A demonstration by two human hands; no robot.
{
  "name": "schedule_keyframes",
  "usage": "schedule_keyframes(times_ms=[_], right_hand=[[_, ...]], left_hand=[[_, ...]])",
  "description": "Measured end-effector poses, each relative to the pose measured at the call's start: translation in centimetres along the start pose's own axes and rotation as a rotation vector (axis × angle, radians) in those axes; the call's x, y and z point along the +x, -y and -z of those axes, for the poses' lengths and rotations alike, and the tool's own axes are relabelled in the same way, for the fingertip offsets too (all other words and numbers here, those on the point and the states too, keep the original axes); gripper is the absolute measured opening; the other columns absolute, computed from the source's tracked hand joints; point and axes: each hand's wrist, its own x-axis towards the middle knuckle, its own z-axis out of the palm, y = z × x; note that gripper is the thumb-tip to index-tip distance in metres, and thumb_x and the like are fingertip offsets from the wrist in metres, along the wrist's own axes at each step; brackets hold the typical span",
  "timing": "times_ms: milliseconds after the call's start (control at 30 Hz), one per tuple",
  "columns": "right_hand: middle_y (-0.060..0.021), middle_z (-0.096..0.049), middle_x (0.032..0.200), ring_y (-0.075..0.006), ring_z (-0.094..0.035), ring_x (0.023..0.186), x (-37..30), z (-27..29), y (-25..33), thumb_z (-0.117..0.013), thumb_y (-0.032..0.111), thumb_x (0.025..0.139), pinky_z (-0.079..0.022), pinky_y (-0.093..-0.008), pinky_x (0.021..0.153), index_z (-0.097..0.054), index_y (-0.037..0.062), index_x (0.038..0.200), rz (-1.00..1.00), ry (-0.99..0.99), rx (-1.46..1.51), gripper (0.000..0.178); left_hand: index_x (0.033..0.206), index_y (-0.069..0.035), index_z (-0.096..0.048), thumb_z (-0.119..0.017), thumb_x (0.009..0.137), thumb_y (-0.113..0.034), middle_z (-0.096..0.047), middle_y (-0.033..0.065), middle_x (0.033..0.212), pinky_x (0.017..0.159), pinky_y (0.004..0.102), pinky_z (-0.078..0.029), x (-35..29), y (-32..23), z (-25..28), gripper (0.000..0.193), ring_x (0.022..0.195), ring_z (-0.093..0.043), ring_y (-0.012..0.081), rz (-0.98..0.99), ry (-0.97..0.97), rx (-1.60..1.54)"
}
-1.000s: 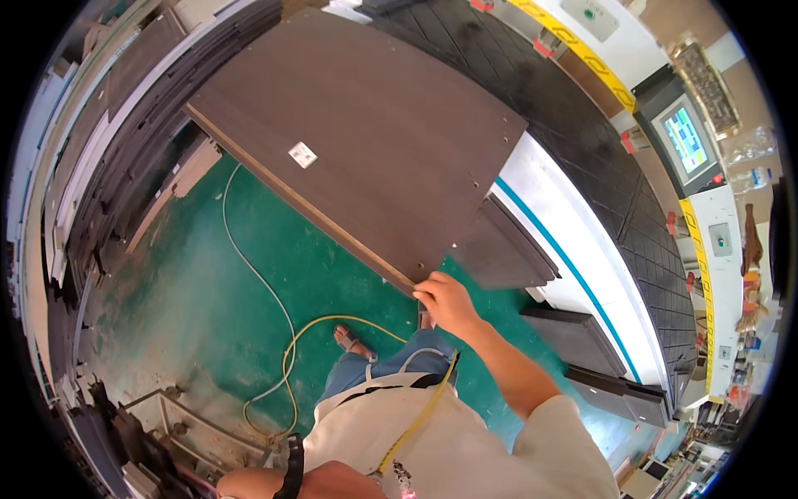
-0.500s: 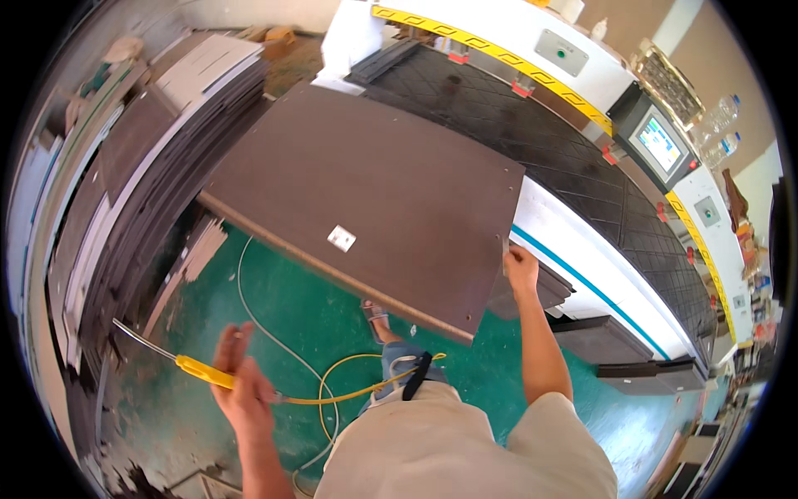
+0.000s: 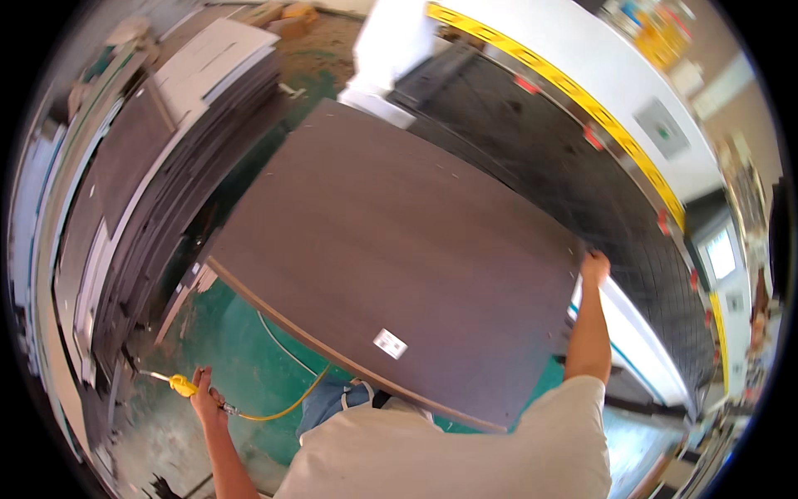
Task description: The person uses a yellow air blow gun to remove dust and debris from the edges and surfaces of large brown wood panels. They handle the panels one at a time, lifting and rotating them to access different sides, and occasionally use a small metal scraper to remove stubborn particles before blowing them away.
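the panel (image 3: 399, 241) lies left of the right hand (image 3: 594, 268), fingers curled on its edge, long axis far left to near right; the left hand (image 3: 208, 397), farther off, closes round the air gun (image 3: 180, 385).

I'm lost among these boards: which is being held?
The big brown board with the white label; the right hand grips its right corner, while the stacked boards are untouched.

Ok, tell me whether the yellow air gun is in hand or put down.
In hand: the left hand has its fingers curled around the yellow air gun, with the yellow hose trailing behind.
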Motion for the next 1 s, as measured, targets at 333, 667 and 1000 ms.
schedule_keyframes(times_ms=[333,667,1000], right_hand=[[-0.0159,-0.077,0.096,-0.0316,-0.074,0.09,-9.4,-9.3,24.7,-0.075,0.024,0.085,-0.056,-0.0423,0.083,-0.079,0.0029,0.094,0.067,0.025,0.186,0.023],[-0.0159,-0.076,0.098,-0.0362,-0.071,0.097,-25.5,-20.7,75.1,-0.066,0.028,0.088,-0.055,-0.0455,0.089,-0.08,0.0084,0.095,0.446,0.365,0.209,0.025],[-0.013,-0.072,0.095,-0.0323,-0.069,0.088,-24.3,-23.2,75.5,-0.074,0.021,0.088,-0.054,-0.0417,0.08,-0.077,0.0067,0.096,0.717,0.42,0.283,0.017]], left_hand=[[0.125,-0.005,-0.059,-0.071,0.098,-0.039,-0.072,0.0108,0.115,0.04,0.0242,-0.036,19.1,-3.2,-4.8,0.045,0.042,-0.044,0.0073,0.168,0.023,0.115],[0.128,-0.003,-0.059,-0.068,0.101,-0.034,-0.071,0.0109,0.117,0.04,0.0248,-0.031,31.3,-6.5,-9.2,0.042,0.045,-0.04,0.0053,0.337,0.154,0.104],[0.131,-0.003,-0.06,-0.068,0.099,-0.027,-0.07,0.0131,0.125,0.042,0.0237,-0.029,33.7,-6.6,-5.6,0.04,0.045,-0.035,0.0038,0.491,0.126,0.023]])
